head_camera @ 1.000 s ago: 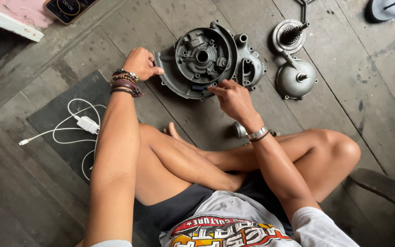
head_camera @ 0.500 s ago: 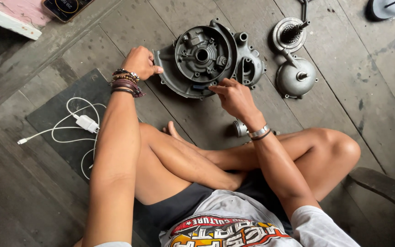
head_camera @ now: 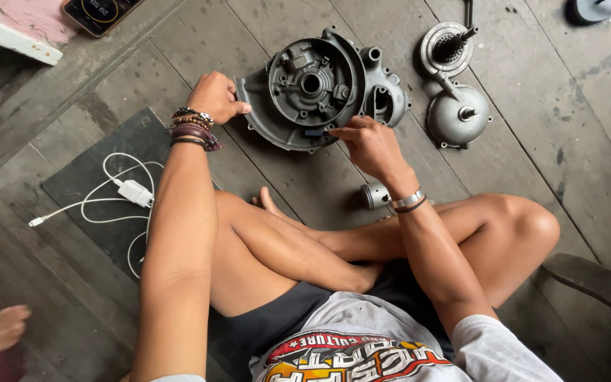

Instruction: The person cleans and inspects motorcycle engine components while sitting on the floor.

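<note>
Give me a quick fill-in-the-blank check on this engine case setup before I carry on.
1. The left hand grips the ____ edge of the grey engine case.
2. The right hand touches the case's ____ edge, the one closest to the person.
3. The white charger and its cable lie on a dark ____ on the wooden floor.
4. The domed metal cover lies to the ____ of the engine case.

Missing words: left; near; mat; right
</note>
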